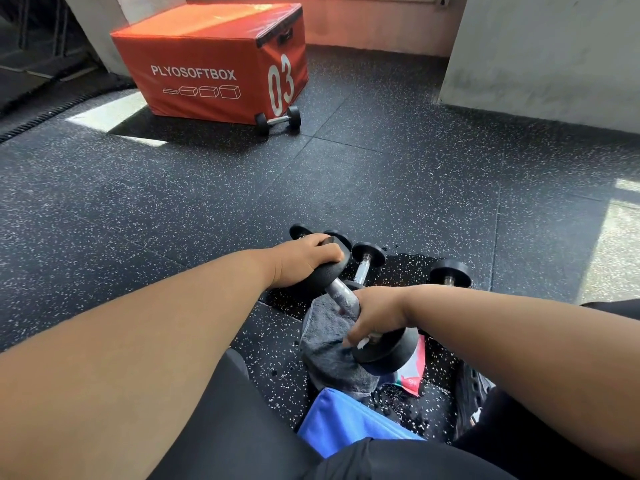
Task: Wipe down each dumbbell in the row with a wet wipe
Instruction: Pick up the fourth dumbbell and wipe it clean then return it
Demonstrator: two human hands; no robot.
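Observation:
A black dumbbell with a chrome handle lies tilted over a grey towel in front of me. My left hand grips its far head. My right hand is curled round the handle near the close head, pinching a white wet wipe against it. Behind them several more black dumbbells stand in a row: one just right of my left hand, another further right, partly hidden by my right forearm.
A red and white wipe packet lies under the close head, a blue cloth by my knees. The rubber floor is wet around the row. A red plyo box with one dumbbell stands far off. A grey wall rises at the right.

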